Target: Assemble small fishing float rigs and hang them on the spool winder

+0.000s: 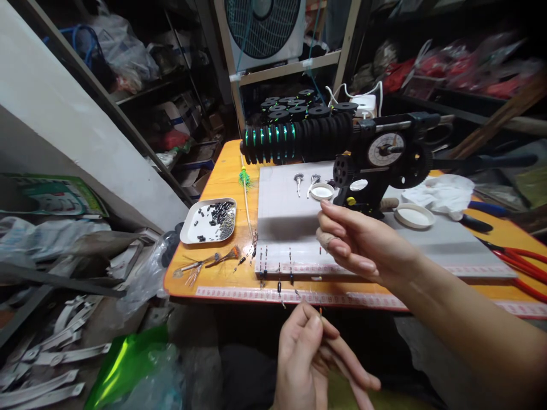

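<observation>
My left hand (301, 356) is low in the centre, just in front of the table edge. Its thumb and index finger pinch together, and a tiny orange bit (321, 311) shows at the fingertips, too small to name. Higher and to the right, my right hand (363, 242) hangs over the grey board (282, 210), with thumb and fingers closed in a pinch. Anything between those fingertips is hidden or too thin to see. One finger wears a tan wrap (326, 239). Small dark pieces on thin lines (279, 286) hang along the board's front edge.
A black winding device with a dial (386, 149) and a row of spools (299, 138) stands on the table (231, 165). To the left is a white tray (183, 232) of small black parts. Red-handled pliers (523, 262) lie right. Measuring tape (342, 299) lines the front edge.
</observation>
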`<state>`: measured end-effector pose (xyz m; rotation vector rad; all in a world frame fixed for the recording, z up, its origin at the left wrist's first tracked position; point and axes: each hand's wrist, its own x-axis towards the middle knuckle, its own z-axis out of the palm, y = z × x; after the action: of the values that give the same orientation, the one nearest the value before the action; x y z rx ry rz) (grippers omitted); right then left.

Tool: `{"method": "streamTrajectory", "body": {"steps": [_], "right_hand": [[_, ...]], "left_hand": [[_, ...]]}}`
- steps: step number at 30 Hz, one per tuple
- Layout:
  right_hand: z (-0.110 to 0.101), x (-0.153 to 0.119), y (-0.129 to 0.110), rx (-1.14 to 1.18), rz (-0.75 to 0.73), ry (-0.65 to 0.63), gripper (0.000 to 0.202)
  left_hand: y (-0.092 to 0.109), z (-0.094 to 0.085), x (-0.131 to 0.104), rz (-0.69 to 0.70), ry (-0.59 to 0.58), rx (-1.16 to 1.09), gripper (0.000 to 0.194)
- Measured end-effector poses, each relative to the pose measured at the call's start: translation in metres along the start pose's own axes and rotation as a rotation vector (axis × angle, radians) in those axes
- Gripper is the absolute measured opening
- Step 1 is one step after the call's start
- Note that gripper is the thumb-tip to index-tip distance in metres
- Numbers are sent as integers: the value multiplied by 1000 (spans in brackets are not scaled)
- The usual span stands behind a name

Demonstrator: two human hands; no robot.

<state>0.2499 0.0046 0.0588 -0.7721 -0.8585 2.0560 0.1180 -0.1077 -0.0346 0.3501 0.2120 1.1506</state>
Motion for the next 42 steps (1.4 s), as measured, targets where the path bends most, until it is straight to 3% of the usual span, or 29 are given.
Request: {"method": "streamTrajectory", "body": {"steps": [6, 9, 13, 18, 23, 29, 36, 42], "right_hand": [[-1, -3, -2, -101, -19, -24, 44], [-7, -7, 4, -241, -56, -22, 37], [-15, -17, 25, -448, -27, -8, 33], [-9, -28, 59, -609, 45, -109, 36], [0, -30, 84, -429, 23, -96, 30], [7, -30, 107, -127, 40, -77, 25], [18, -32, 113, 79, 81, -76, 29], [19, -32, 117, 173, 99, -68, 26]], "left_hand": [[-4, -2, 2, 61, 6, 34, 37], [-1, -7, -6, 76, 68, 132, 34], [7, -14, -23, -8, 176, 290, 34], [9, -11, -34, 89, 220, 388, 32], [6, -2, -37, 150, 242, 456, 42], [3, 4, -40, 374, 208, 564, 41], [4, 7, -42, 348, 156, 535, 37], [5, 7, -43, 315, 186, 465, 40]]}}
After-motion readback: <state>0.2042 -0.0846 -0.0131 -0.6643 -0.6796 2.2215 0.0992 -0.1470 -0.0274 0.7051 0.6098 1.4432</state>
